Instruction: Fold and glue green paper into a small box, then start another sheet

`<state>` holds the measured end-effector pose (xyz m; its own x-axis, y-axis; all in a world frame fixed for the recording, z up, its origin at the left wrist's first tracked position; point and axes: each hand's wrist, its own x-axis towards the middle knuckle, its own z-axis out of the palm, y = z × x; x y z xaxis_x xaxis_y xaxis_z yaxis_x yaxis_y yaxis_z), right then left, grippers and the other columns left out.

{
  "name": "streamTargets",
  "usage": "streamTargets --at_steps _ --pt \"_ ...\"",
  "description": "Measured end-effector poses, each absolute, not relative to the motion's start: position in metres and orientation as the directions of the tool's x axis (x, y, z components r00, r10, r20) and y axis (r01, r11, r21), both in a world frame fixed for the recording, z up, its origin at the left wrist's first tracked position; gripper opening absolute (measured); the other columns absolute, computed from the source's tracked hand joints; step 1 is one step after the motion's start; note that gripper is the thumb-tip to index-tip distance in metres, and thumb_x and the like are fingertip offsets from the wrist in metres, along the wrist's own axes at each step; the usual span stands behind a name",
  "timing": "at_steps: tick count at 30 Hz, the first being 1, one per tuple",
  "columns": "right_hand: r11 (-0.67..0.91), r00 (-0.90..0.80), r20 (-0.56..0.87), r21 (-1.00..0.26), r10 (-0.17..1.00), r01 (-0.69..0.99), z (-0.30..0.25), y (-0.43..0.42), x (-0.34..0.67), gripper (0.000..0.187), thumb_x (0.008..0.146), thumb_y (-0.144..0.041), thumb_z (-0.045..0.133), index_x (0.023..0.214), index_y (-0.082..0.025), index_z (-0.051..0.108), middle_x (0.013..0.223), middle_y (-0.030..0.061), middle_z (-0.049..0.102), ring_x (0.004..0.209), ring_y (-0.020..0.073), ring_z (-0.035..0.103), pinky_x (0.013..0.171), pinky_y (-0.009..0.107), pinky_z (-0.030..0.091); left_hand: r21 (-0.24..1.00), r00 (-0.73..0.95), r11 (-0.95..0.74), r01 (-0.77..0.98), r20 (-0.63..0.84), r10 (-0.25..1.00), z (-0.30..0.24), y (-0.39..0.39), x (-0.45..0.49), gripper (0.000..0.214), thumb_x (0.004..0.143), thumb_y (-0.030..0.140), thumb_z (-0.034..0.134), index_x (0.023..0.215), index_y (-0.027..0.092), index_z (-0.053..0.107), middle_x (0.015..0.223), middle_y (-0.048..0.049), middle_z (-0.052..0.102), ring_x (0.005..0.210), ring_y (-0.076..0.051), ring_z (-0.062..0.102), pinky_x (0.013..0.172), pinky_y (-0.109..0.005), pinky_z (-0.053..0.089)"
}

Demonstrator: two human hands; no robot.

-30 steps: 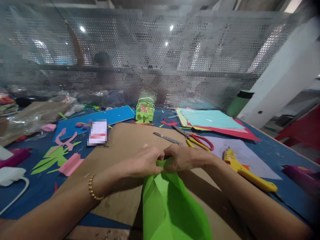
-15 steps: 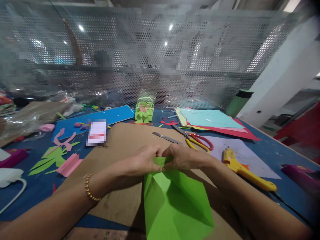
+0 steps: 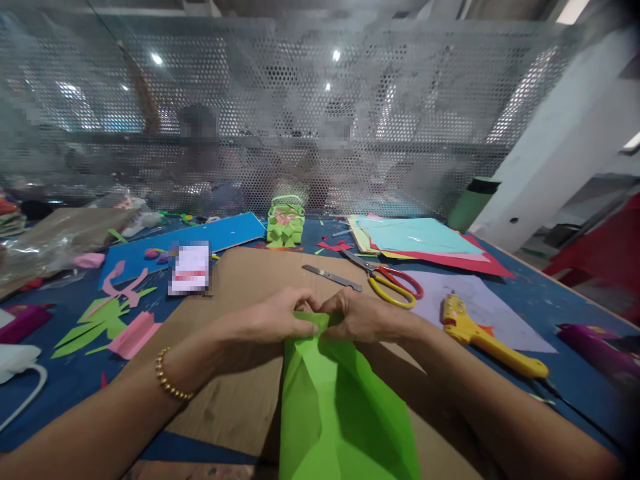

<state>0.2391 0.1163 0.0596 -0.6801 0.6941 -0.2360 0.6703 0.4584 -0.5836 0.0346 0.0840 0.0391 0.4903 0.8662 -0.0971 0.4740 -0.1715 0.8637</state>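
Note:
A folded sheet of bright green paper (image 3: pixel 340 407) stretches from my hands down to the bottom edge of the view, above a piece of brown cardboard (image 3: pixel 235 393). My left hand (image 3: pixel 280 317) pinches its far end from the left, thumb on top. From the right, my right hand (image 3: pixel 357 317) grips the same end, the two thumbs close together. Creases run along the paper from where the fingers press. Just beyond the hands lie a metal blade (image 3: pixel 332 277) and scissors (image 3: pixel 393 283) with red and yellow handles.
A yellow glue gun (image 3: pixel 490 343) rests on pale purple paper (image 3: pixel 530 333) at right. Behind are stacked coloured sheets (image 3: pixel 425 237) and a small green paper basket (image 3: pixel 285 227). Paper scraps (image 3: pixel 93 323) and a blue board (image 3: pixel 220 237) are at left. A perforated metal screen (image 3: pixel 280 133) stands behind.
My left hand has shifted slightly left along the paper's far end, and the gap between the thumbs is wider. The green paper's right side has drawn inward. The whole view has shifted slightly.

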Motion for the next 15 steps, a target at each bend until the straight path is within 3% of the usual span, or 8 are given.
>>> streamTargets --at_steps 3,7,11,15 --pt "0.428 -0.678 -0.248 -0.615 0.692 0.662 0.058 0.117 0.242 0.011 0.071 -0.03 0.065 0.071 -0.019 0.064 0.057 -0.0073 0.046 0.051 0.008 0.039 0.045 0.022 0.027 0.924 0.461 -0.005 0.382 -0.186 0.868 0.042 0.083 0.03 0.039 0.083 0.046 0.068 0.108 0.017 0.065 0.098 -0.0075 0.065 0.082 -0.02 0.06 0.065 -0.029 0.043" --pt "0.401 -0.682 -0.239 -0.658 0.691 0.637 0.055 0.119 0.246 0.009 0.072 -0.027 0.063 0.07 -0.019 0.063 0.059 -0.0071 0.051 0.052 0.008 0.043 0.046 0.02 0.031 0.921 0.369 0.063 0.383 -0.215 0.904 0.043 0.079 0.03 0.053 0.08 0.058 0.07 0.113 0.017 0.063 0.093 -0.0057 0.064 0.077 -0.017 0.057 0.063 -0.027 0.042" --pt "0.408 -0.681 -0.197 -0.672 0.705 0.618 0.053 0.12 0.251 0.011 0.068 -0.026 0.063 0.063 -0.019 0.057 0.056 -0.0075 0.047 0.052 0.0082 0.041 0.044 0.021 0.029 0.894 0.301 0.137 0.427 -0.283 0.911 0.047 0.072 0.035 0.062 0.078 0.052 0.075 0.125 0.016 0.057 0.091 -0.005 0.065 0.071 -0.017 0.059 0.058 -0.026 0.041" --pt "0.406 -0.685 -0.179 -0.69 0.706 0.599 0.053 0.118 0.253 0.008 0.068 -0.025 0.062 0.064 -0.018 0.059 0.057 -0.0075 0.047 0.052 0.0083 0.042 0.045 0.021 0.03 0.927 0.352 0.203 0.316 -0.313 0.882 0.044 0.066 0.04 0.057 0.073 0.028 0.077 0.125 0.017 0.058 0.094 -0.0065 0.068 0.076 -0.018 0.065 0.059 -0.024 0.044"
